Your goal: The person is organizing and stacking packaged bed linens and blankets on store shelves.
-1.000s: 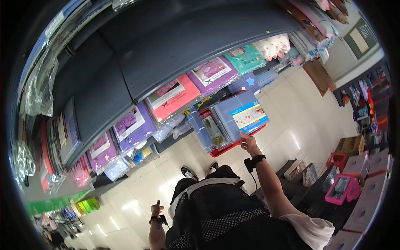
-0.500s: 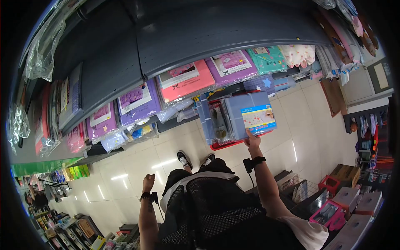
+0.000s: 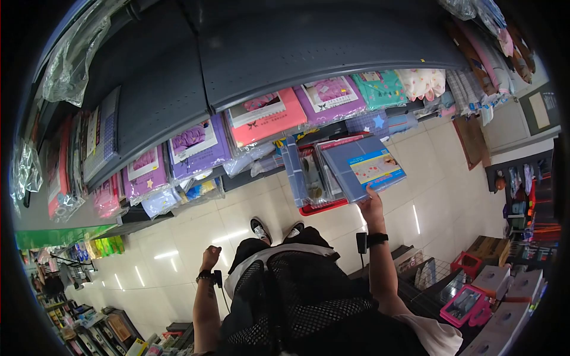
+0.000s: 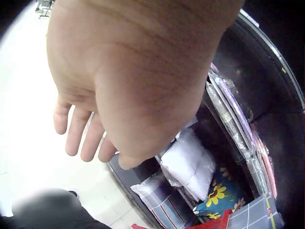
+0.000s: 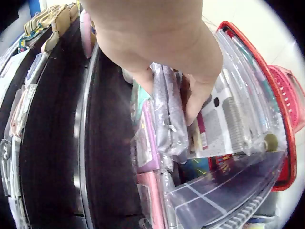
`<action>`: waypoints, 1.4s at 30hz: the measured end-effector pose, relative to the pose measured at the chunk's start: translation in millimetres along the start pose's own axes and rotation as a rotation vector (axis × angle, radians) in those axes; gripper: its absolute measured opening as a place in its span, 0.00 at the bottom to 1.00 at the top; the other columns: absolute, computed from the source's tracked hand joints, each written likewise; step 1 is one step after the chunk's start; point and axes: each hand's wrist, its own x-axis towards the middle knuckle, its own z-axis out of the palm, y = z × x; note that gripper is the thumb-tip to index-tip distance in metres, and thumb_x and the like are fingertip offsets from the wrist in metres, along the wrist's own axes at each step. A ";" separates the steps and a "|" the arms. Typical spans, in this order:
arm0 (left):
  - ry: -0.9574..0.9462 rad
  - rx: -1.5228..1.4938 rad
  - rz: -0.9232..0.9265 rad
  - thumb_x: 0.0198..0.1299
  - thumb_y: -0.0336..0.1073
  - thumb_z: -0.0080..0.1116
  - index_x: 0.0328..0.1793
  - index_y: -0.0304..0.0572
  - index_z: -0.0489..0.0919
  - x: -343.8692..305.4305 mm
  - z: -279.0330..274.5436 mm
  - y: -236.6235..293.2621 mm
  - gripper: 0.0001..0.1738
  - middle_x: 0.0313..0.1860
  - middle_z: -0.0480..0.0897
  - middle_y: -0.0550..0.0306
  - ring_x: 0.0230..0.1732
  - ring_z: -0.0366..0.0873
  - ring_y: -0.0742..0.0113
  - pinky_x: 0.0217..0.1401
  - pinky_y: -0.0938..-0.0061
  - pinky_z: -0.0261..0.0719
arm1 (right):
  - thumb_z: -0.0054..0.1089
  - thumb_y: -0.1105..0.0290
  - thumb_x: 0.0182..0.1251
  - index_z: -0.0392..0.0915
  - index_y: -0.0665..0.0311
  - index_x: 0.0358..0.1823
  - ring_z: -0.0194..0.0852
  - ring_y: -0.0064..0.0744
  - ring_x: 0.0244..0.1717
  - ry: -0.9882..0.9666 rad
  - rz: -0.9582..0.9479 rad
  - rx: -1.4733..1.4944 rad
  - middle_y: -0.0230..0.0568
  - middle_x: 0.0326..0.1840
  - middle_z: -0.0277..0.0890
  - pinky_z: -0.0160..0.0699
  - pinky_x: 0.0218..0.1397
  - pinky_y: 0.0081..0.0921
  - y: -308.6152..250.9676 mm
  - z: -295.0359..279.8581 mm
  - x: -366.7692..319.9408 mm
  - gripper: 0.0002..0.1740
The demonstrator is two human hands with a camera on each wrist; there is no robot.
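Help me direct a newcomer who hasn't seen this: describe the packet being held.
In the head view, find the long dark shelf across the top, then the red basket below it. At the basket's right side, the right grip holds a flat, blue-grey packet. Unlike its neighbours, it shows a bright blue-and-yellow label.

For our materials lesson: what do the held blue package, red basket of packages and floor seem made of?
Blue package: apparently glossy clear plastic wrap, crinkled and reflective; what's inside is unclear. Red basket: probably smooth moulded plastic, evenly coloured. Floor: likely polished tile, with seams and reflections.
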 end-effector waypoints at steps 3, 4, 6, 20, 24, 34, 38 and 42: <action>0.014 0.037 0.039 0.65 0.54 0.62 0.47 0.32 0.84 10.4 -7.6 16.3 0.27 0.42 0.88 0.38 0.50 0.87 0.43 0.54 0.56 0.82 | 0.59 0.67 0.75 0.70 0.65 0.66 0.79 0.43 0.64 -0.054 -0.143 0.046 0.46 0.66 0.77 0.75 0.72 0.44 -19.2 23.4 -15.7 0.21; 0.025 0.045 0.065 0.65 0.52 0.63 0.47 0.33 0.84 14.1 -9.6 22.2 0.24 0.43 0.88 0.39 0.49 0.87 0.44 0.53 0.57 0.83 | 0.58 0.68 0.76 0.74 0.65 0.61 0.82 0.42 0.61 -0.026 -0.088 0.172 0.45 0.61 0.80 0.82 0.65 0.41 -25.9 30.5 -22.7 0.17; 0.054 0.026 0.128 0.66 0.50 0.64 0.47 0.34 0.84 13.8 -16.7 43.4 0.22 0.43 0.88 0.40 0.48 0.87 0.45 0.52 0.58 0.83 | 0.59 0.68 0.76 0.74 0.65 0.60 0.82 0.40 0.60 -0.028 -0.048 0.253 0.44 0.58 0.82 0.83 0.63 0.39 -32.3 42.3 -36.3 0.16; -0.119 -0.325 0.557 0.65 0.43 0.70 0.62 0.43 0.84 -99.8 -139.0 218.6 0.22 0.58 0.86 0.53 0.59 0.83 0.61 0.64 0.63 0.79 | 0.74 0.67 0.62 0.57 0.72 0.77 0.69 0.45 0.74 -0.595 0.040 -0.303 0.48 0.75 0.69 0.65 0.77 0.42 -5.4 175.2 -113.4 0.46; -0.469 -0.855 0.843 0.63 0.37 0.72 0.77 0.35 0.69 -172.2 -179.1 252.7 0.38 0.63 0.82 0.53 0.67 0.75 0.65 0.73 0.66 0.70 | 0.73 0.74 0.61 0.57 0.70 0.78 0.69 0.38 0.73 -0.784 0.069 -0.526 0.43 0.74 0.69 0.63 0.77 0.40 32.1 213.4 -111.3 0.46; -0.002 -1.492 0.625 0.67 0.33 0.67 0.75 0.38 0.69 -173.7 -177.9 194.5 0.32 0.66 0.79 0.56 0.65 0.76 0.67 0.71 0.65 0.74 | 0.77 0.72 0.61 0.61 0.68 0.74 0.71 0.30 0.67 -1.099 0.067 -0.669 0.39 0.66 0.74 0.67 0.72 0.31 116.7 372.5 -121.4 0.43; -0.092 -1.722 0.659 0.65 0.32 0.68 0.78 0.42 0.62 -170.2 -199.9 185.4 0.38 0.73 0.74 0.51 0.72 0.73 0.57 0.75 0.53 0.73 | 0.74 0.72 0.63 0.59 0.68 0.76 0.69 0.28 0.68 -1.188 0.080 -0.728 0.38 0.69 0.71 0.66 0.72 0.30 143.7 417.8 -126.4 0.43; -0.035 -1.609 0.706 0.68 0.29 0.63 0.78 0.40 0.62 -163.8 -213.1 199.6 0.34 0.71 0.76 0.50 0.69 0.77 0.55 0.69 0.53 0.79 | 0.65 0.74 0.72 0.56 0.67 0.78 0.76 0.26 0.61 -1.259 0.033 -0.624 0.37 0.64 0.75 0.74 0.64 0.27 185.2 454.0 -144.0 0.38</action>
